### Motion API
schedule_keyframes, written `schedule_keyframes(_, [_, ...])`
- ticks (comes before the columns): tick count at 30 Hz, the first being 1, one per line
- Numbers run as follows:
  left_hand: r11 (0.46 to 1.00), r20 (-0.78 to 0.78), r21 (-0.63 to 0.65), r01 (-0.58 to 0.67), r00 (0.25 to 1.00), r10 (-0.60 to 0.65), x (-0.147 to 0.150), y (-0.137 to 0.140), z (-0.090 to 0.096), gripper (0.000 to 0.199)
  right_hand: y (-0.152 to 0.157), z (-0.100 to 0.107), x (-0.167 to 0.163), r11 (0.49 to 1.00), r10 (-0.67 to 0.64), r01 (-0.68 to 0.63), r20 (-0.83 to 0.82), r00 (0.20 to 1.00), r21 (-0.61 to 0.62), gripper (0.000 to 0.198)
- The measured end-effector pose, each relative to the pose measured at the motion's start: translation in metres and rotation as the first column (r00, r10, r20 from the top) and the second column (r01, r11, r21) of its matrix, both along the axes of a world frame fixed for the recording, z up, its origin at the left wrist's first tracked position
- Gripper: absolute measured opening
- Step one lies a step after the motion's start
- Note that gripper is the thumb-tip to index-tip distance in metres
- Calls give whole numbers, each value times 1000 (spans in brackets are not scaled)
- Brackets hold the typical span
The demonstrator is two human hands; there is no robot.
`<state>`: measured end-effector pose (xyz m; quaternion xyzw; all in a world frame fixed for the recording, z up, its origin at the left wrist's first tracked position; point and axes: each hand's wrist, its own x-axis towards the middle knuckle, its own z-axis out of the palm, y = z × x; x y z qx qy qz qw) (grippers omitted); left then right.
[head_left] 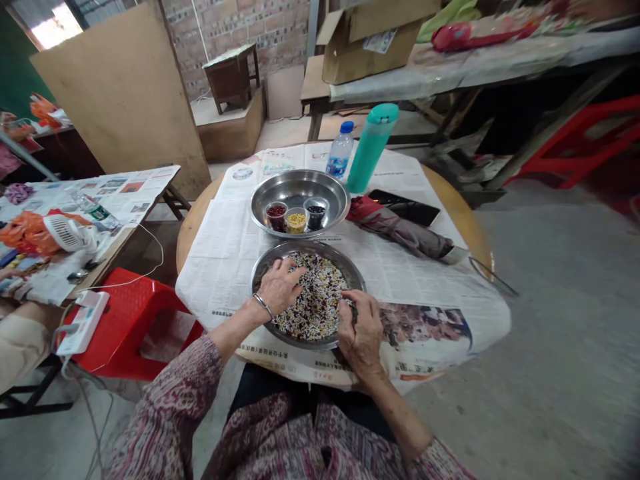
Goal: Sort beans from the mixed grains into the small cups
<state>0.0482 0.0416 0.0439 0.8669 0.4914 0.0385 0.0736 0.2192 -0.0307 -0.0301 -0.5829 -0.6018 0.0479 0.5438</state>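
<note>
A steel basin point(259, 261) in front of me holds a mix of white, dark red, yellow and black grains and beans point(320, 293). My left hand point(281, 288), with a bangle at its wrist, rests over the left part of the mix, fingers apart. At the right rim is my right hand point(361, 328), its thumb and index fingertips drawn close together; anything between them is too small to make out. Behind stands a second steel basin point(295, 183) with three clear cups: red beans point(276, 215), yellow beans point(296, 221) and black beans point(315, 215).
Newspaper point(215, 260) covers the round table point(193, 230). Behind the basins are a water bottle point(341, 150) and a teal flask point(373, 148). A folded umbrella point(410, 230) and a dark phone-like slab point(407, 207) lie right. A red stool point(130, 320) stands left, near another person's leg point(23, 347).
</note>
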Motion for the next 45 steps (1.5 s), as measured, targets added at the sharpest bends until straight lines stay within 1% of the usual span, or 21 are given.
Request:
schedule_keyframes(3, [989,-35,2,-146,989,146,-4,5,-2,67,0,1,0,1000,3,-4,-4,1000,-12,18])
schedule_keyframes(4, [987,-41,-22,-156,987,155,-5,5,-3,68,-1,2,0,1000,3,-3,-5,1000,-14,18])
schedule_keyframes(5, [988,-37,-51,-147,989,145,-4,4,-4,62,-1,2,0,1000,3,-3,-5,1000,-13,18])
schedule_keyframes(8, [987,21,-151,-58,998,62,3,1,-9,27,-1,1,0,1000,3,-3,-3,1000,-9,17])
schedule_keyframes(9, [983,54,-183,-13,998,23,7,-1,-11,22,-1,1,0,1000,4,-4,-2,1000,-7,17])
schedule_keyframes(11, [971,134,-218,103,988,-75,17,-2,-15,22,-1,1,0,1000,4,-4,1,1000,-5,17])
schedule_keyframes(14, [945,207,-166,281,947,-246,31,-2,-21,21,-1,0,0,1000,2,-2,6,1000,-6,17])
schedule_keyframes(16, [926,169,-101,364,923,-345,38,2,-23,21,-1,1,0,1000,-4,4,5,1000,-2,18])
schedule_keyframes(18, [917,95,-34,397,915,-392,40,9,-23,21,-1,1,0,1000,-4,4,1,1000,2,18])
schedule_keyframes(20, [932,25,23,362,932,-362,38,17,-21,24,0,0,0,1000,-1,1,-2,1000,0,19])
schedule_keyframes(24, [983,-91,65,170,982,-164,20,27,-12,30,0,-1,0,1000,3,-3,-7,1000,-9,18])
schedule_keyframes(26, [995,-142,74,66,988,-55,7,22,-6,28,0,0,0,1000,1,-1,-9,1000,-5,18])
schedule_keyframes(29, [995,-197,41,-86,976,93,-11,3,4,19,0,1,0,1000,2,-2,-11,1000,1,17])
schedule_keyframes(30, [994,-201,13,-111,973,112,-16,-6,7,25,0,1,0,1000,5,-5,-10,1000,2,17])
schedule_keyframes(32, [995,-186,-54,-87,980,75,-21,-23,12,44,0,2,0,1000,9,-9,-8,1000,2,17])
schedule_keyframes(34, [989,-144,-144,-12,990,-9,-19,-35,13,61,0,1,0,1000,9,-9,-3,1000,0,17])
schedule_keyframes(35, [982,-113,-184,36,992,-57,-15,-39,11,64,0,1,0,1000,9,-9,-1,1000,0,16])
schedule_keyframes(37, [966,-51,-225,126,989,-141,-4,-39,6,56,0,0,0,1000,7,-7,0,1000,-2,17])
schedule_keyframes(40, [964,-20,-193,183,981,-191,17,-23,-7,26,1,-1,0,1000,4,-4,-2,1000,-2,17])
schedule_keyframes(41, [970,-25,-171,170,984,-177,23,-15,-10,25,1,-1,0,1000,3,-3,-2,1000,-2,17])
schedule_keyframes(45, [996,14,-63,56,998,-55,32,15,-16,37,0,0,0,1000,3,-3,-17,1000,-8,17])
